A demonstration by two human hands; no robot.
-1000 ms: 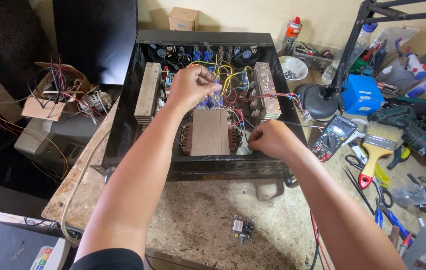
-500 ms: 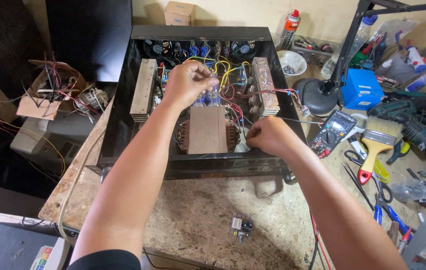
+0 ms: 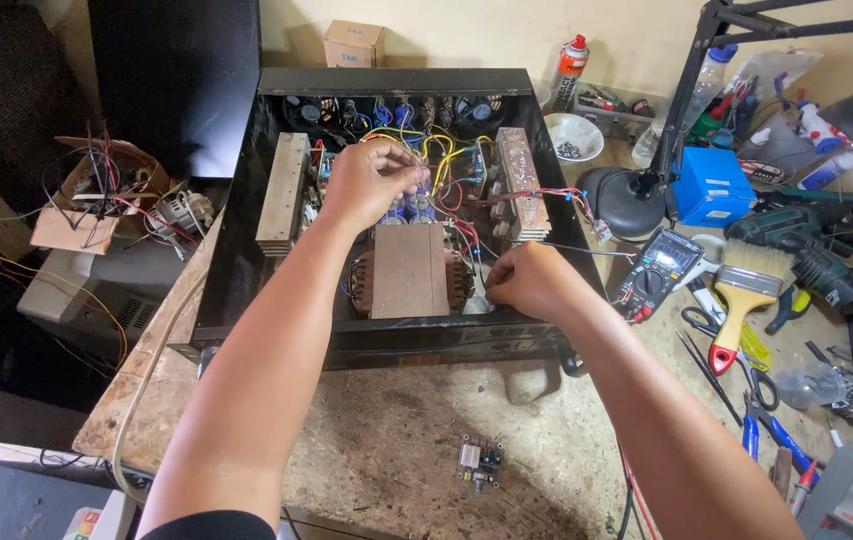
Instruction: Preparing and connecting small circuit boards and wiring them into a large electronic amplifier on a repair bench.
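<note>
- Head view, centre of frame: the open black amplifier chassis [image 3: 246,250] sits on the worktop [image 3: 396,450], lid off, with the large transformer [image 3: 408,270] at its front middle.
- Left hand [image 3: 371,180] is at upper centre, its fingers [image 3: 414,172] pinched together on the yellow and coloured wires [image 3: 441,150] above the blue capacitors [image 3: 408,208]. It has held this spot over the last second, with only a slight shift.
- Right hand [image 3: 529,280] has dropped a little towards the chassis front edge, right of the transformer; its fingers are curled shut, and I cannot tell what they grip.
- Judgement: the work remains wiring inside the chassis; no part has come out.
- Lower centre: a small circuit board [image 3: 479,462] lies untouched. Right of frame: multimeter [image 3: 658,265] and paintbrush [image 3: 746,295], both idle.
</note>
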